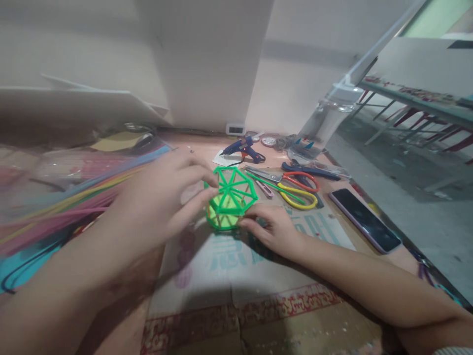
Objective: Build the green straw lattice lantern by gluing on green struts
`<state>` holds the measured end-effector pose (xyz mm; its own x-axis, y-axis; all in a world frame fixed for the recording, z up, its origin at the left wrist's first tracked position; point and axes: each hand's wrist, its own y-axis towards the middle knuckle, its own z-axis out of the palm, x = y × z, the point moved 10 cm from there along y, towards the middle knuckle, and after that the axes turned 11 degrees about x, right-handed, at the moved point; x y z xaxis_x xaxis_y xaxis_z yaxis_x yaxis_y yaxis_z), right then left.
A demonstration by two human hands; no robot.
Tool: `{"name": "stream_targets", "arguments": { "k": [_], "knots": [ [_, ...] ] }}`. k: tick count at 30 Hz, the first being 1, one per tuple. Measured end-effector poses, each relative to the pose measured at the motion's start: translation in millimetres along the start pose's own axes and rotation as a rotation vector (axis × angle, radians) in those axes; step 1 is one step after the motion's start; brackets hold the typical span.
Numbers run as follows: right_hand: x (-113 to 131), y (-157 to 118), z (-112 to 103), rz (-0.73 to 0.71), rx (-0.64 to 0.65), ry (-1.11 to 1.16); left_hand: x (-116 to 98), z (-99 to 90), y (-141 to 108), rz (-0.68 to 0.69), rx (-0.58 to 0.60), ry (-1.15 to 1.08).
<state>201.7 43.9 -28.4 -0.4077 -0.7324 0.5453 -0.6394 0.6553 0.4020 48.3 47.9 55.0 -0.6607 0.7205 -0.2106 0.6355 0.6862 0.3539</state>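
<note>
A small green spoked frame (pixel 236 172), made of what look like fuzzy craft stems, stands above the cardboard in the middle. Its upper part is a many-sided wheel; below it sits a rounded yellow-green base (pixel 221 221) with a green rim. My left hand (pixel 185 190) pinches the frame's left side between thumb and fingers. At the lower right edge, my right hand (pixel 271 227) grips it with thumb and forefinger. Just right of the frame lie a loose green stem (pixel 291 192) and a pair of scissors (pixel 297 190) with red and yellow handles.
Behind the frame rests a blue glue gun (pixel 240 147). Dark-handled pliers (pixel 314 170) and a pink cutter (pixel 265 189) lie near the scissors. A phone (pixel 364 220) is at right, a clear plastic bottle (pixel 320 123) at back right. Coloured stems (pixel 107 195) spread left.
</note>
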Motion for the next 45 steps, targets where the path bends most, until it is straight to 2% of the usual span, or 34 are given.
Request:
{"name": "stream_targets", "arguments": {
  "k": [2,5,10,11,14,17,22,26,30,35,40,42,45],
  "knots": [
    [3,-3,-8,-0.019,-0.045,0.012,15,-1.5,1,-0.054,-0.016,-0.060],
    [3,-8,-16,-0.051,-0.092,0.031,32,6.5,3,-0.116,-0.010,-0.174],
    [-22,-11,-18,0.009,-0.140,0.062,42,34.1,9,-0.131,0.041,-0.466],
    [-29,-11,-19,0.039,-0.168,0.065,44,37.9,10,-0.129,0.026,-0.510],
    [-46,-11,-22,0.116,-0.251,0.072,54,42.8,8,-0.169,-0.118,-0.581],
    [-57,-11,-21,0.153,-0.302,0.087,56,55.7,-2,-0.202,-0.206,-0.576],
    [-65,-6,-21,0.131,-0.352,0.105,51,82.6,-26,-0.248,-0.315,-0.610],
    [-61,-4,-23,0.090,-0.377,0.096,46,100.7,-27,-0.264,-0.270,-0.638],
    [-56,-7,-22,0.026,-0.344,0.082,41,111.7,-19,-0.233,-0.209,-0.698],
    [-39,-12,-39,-0.039,-0.314,0.085,39,121.0,-14,-0.191,-0.158,-0.782],
    [31,1,-54,-0.250,-0.161,-0.197,39,121.6,-12,-0.168,-0.155,-0.819],
    [49,13,-49,-0.254,-0.060,-0.248,39,120.5,-11,-0.155,-0.160,-0.826],
    [63,29,-43,-0.203,0.018,-0.280,36,118.8,-11,-0.142,-0.156,-0.828]
  ]
}}
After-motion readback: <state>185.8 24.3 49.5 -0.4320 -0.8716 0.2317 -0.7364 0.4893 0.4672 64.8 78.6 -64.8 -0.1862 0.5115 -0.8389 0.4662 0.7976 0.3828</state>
